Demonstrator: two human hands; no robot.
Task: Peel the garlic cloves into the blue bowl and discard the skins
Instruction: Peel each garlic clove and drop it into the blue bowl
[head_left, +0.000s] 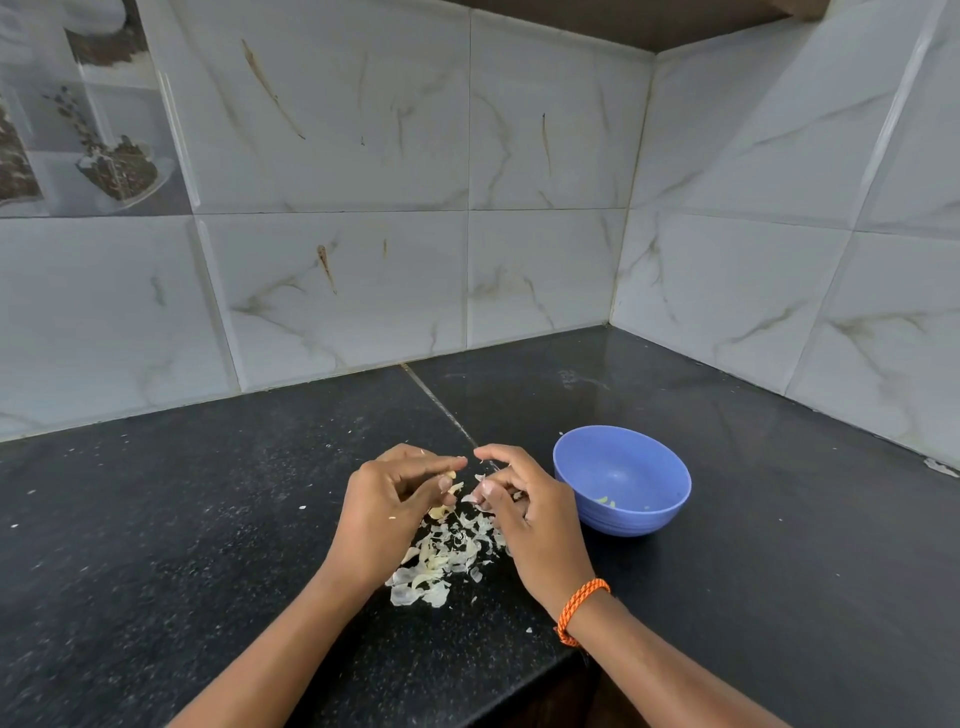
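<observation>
— Looking down from the head view: what do the hands hold?

— The left hand (387, 501) has its fingers curled round a small garlic clove (450, 475), pinched at the tips. The right hand (524, 499) curls its fingers too, pinching a scrap of skin, just beside the left.

— And the skins?

— A pile of skins (441, 556) lies on the black counter (156, 519) under and between the hands.

— The bowl?

— The blue bowl (631, 512) stands just right of the right hand, a few pale bits inside. An orange wristband (579, 608) rings the right wrist.
</observation>
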